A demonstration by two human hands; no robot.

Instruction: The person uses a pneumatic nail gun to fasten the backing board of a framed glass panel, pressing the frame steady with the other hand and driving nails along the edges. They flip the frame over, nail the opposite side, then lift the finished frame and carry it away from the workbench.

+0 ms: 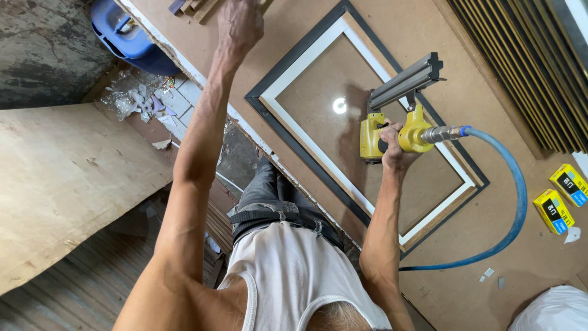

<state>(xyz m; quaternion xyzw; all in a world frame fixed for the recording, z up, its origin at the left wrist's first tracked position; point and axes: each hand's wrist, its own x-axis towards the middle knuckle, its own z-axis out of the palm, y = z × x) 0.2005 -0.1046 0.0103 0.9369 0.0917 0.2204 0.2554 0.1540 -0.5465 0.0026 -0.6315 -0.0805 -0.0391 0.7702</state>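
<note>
Workbench: a broad brown fibreboard bench top [429, 37] is lying under both hands and carrying everything else.
Frame: a rectangular picture frame with a dark outer moulding and a white inner border [288, 116] is lying flat directly beneath the right hand, with a light reflecting off its panel.
Hose: a blue air hose [517, 202] is running from the back of the tool, looping out past the right hand and curving back toward the person's body.
Nail gun: a yellow pneumatic nailer with a long grey metal magazine [398, 107] is sitting over the frame's interior, its magazine pointing away from the wrist.
Right hand: the right hand [395, 147] is wrapping tightly around the nailer's grip.
Left hand: the left hand [240, 24] is reaching far out to the bench's top edge beside some wooden strips [196, 7]; how its fingers are standing I cannot tell.
Doing it well: judging from the pose, keeping the nose square and pressed down and the hose off the frame would help.
Boxes: two small yellow cardboard boxes [560, 196] are resting well beyond the right hand, past the hose loop, both closed, contents hidden.
Bucket: a blue plastic tub [122, 34] is sitting off the bench near the left forearm; its contents are unclear.
</note>
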